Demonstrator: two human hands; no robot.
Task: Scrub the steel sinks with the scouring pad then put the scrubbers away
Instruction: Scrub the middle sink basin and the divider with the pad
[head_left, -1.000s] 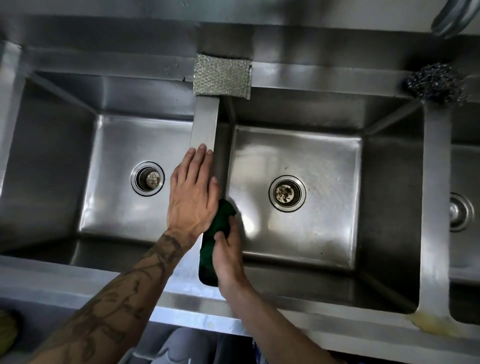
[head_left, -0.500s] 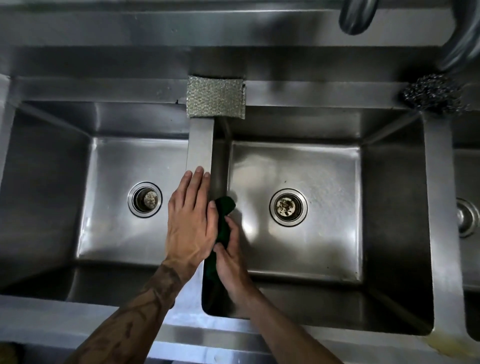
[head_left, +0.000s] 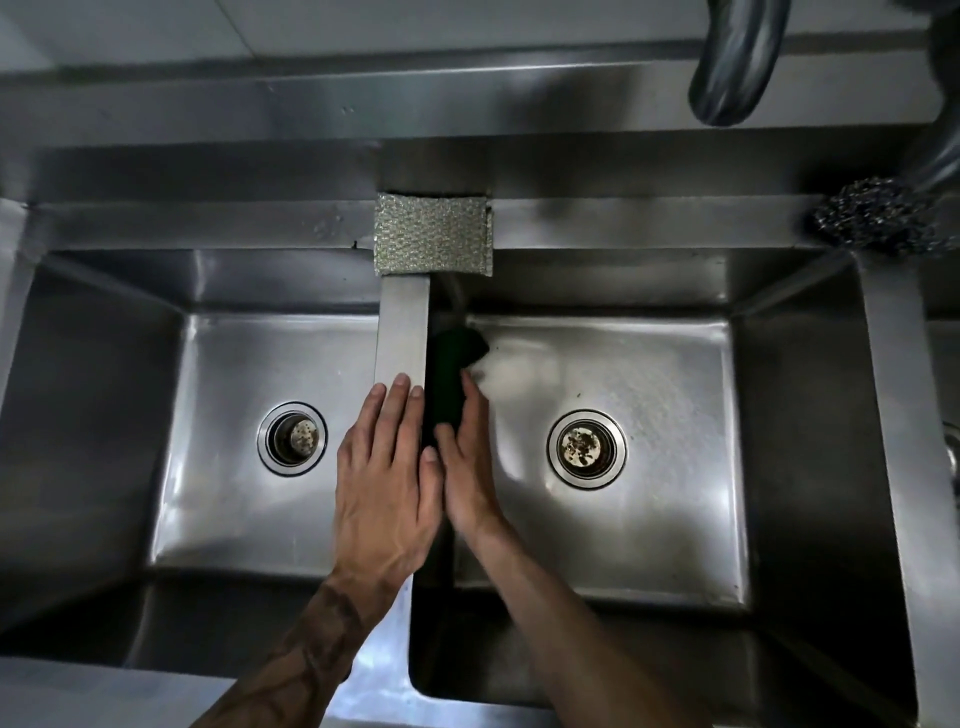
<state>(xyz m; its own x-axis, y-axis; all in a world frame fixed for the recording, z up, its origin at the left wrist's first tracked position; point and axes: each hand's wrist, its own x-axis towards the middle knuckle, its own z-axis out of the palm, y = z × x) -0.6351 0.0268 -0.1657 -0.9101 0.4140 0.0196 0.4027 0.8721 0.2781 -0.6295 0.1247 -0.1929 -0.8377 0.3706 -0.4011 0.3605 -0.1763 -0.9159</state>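
Observation:
Two steel sinks lie below me, split by a narrow divider (head_left: 403, 332). My left hand (head_left: 384, 467) rests flat on the divider, fingers together, holding nothing. My right hand (head_left: 467, 462) presses a dark green scouring pad (head_left: 451, 364) against the left inner wall of the right sink (head_left: 649, 374). The pad sticks out past my fingertips toward the back. A silver mesh scrubber (head_left: 432, 234) lies on the back ledge at the divider's far end. A dark steel wool ball (head_left: 878, 215) sits on the ledge at the far right.
The left sink (head_left: 218, 374) has a drain (head_left: 292, 439); the right sink's drain (head_left: 586, 449) holds bits of debris. A dark faucet spout (head_left: 737, 57) hangs over the top right. A third basin's edge shows at the far right.
My right hand has slid the green pad farther back along the right sink's left wall. My left hand has moved back along the divider with it. The view has shifted forward.

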